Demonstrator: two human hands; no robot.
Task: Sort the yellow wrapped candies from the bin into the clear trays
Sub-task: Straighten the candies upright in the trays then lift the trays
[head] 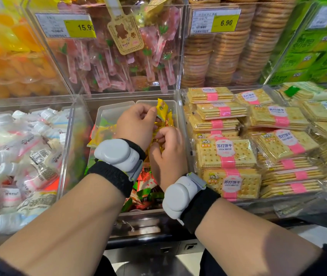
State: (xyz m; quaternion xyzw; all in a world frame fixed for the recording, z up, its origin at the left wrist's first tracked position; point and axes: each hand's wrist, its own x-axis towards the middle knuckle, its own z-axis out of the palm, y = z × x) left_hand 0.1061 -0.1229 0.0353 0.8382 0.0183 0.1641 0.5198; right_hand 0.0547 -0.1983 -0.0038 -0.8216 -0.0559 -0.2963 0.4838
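In the middle bin (73,148) two clear trays stand side by side at the back: a left tray (108,110) and a right tray (170,104). My left hand (136,124) pinches a yellow wrapped candy (162,108) above the right tray. Just below it, my right hand (166,154) grips several more yellow candies (167,121), mostly hidden by its fingers. Other yellow candies (103,134) lie in the left tray. Red, orange and green wrapped candies (146,188) fill the front of the bin.
Stacked soda biscuit packs (226,154) fill the bin to the right. White and pink packets (19,152) fill the bin to the left. Behind, upright clear bins hold pink lollipops (118,62), round biscuits (228,52) and orange jellies (5,56). Grey wrist devices sit on both forearms.
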